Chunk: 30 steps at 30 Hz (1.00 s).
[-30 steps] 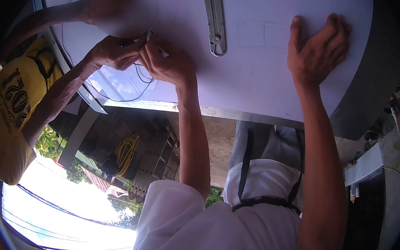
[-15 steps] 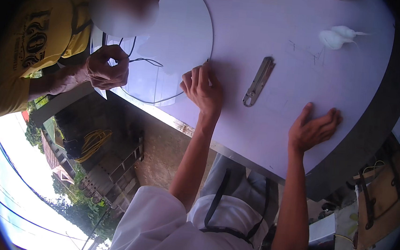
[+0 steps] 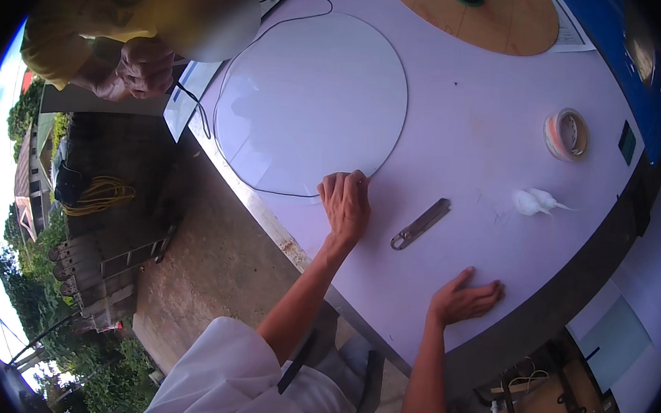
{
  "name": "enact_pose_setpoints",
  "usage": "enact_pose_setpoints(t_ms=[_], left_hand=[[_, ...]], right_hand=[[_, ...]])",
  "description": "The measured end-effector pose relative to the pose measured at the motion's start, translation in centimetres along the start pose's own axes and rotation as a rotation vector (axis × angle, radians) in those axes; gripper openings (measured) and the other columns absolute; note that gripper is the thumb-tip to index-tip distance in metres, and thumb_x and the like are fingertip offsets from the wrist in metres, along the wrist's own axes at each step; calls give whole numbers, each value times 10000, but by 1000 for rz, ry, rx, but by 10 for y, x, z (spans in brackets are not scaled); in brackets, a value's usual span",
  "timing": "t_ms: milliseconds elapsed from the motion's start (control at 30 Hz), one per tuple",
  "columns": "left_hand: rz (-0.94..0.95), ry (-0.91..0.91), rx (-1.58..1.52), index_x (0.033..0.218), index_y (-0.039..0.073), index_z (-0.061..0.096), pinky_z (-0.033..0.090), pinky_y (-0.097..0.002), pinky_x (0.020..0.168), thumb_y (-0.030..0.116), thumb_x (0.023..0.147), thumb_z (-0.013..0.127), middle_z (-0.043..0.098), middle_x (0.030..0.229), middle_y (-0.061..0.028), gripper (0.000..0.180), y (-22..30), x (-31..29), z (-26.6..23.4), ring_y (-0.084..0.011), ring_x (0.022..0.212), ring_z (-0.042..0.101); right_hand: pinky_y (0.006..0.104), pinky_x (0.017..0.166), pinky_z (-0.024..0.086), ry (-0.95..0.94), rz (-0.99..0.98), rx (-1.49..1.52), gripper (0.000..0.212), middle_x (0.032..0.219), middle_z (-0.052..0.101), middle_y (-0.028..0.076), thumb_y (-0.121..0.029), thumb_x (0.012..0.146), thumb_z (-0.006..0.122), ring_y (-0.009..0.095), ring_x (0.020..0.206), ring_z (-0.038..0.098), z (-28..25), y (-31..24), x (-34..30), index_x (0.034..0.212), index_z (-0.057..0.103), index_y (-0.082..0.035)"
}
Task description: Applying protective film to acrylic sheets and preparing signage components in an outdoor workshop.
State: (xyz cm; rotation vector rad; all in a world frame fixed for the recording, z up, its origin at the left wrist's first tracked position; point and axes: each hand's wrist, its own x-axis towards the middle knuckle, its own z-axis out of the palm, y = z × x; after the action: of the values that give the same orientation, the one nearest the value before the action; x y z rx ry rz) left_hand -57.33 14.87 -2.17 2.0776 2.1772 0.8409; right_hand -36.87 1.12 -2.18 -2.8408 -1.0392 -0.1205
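Observation:
A round, pale, see-through disc (image 3: pixel 315 100) lies on the white tabletop, with a thin black cord (image 3: pixel 258 188) running along its left and near rim. My left hand (image 3: pixel 346 208) is at the disc's near right edge, fingers curled and pinched on the cord; the fingertips partly hide it. My right hand (image 3: pixel 464 299) rests on the tabletop near its front edge, fingers apart and holding nothing. Between my hands lies a metal utility knife (image 3: pixel 422 223). At the upper left, a co-worker's hand (image 3: pixel 146 68) is closed near the loose part of the cord.
On the table's right are a small white pear-shaped object (image 3: pixel 539 201) and a roll of tape (image 3: pixel 566 135). A brown round board (image 3: pixel 508 22) with a dark green-based object on it lies at the far side. The table's dark edge (image 3: pixel 548 297) curves along the right.
My view has shifted, bringing the tape roll and brown board into sight. The co-worker's hand has moved away from the disc. My left hand stays at the rim; my right stays on the table.

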Motion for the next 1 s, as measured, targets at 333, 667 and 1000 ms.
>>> enact_pose_setpoints(t_ms=[333,667,1000], left_hand=[[-158,39,-169,888,40,691,443,-343,685,19,831,668,601,774,-60,65,-38,22,-106,-222,767,522],[-615,1013,-497,1031,27,695,468,-220,714,84,890,677,698,919,-54,153,-254,22,-333,-94,768,610],[-1221,988,-573,877,38,612,458,-235,632,128,904,669,705,868,-70,110,-358,-168,-321,-132,740,664]], right_hand=[[486,1071,283,-20,30,-53,650,1387,367,185,-500,953,442,344,1365,316,6,3,0,1345,375,14],[493,958,380,116,-38,-74,616,1321,432,166,-542,935,451,346,1237,441,28,15,4,1265,431,-22],[457,884,457,162,-34,-258,604,1249,501,186,-526,948,448,355,1125,527,49,40,16,1235,484,5]])
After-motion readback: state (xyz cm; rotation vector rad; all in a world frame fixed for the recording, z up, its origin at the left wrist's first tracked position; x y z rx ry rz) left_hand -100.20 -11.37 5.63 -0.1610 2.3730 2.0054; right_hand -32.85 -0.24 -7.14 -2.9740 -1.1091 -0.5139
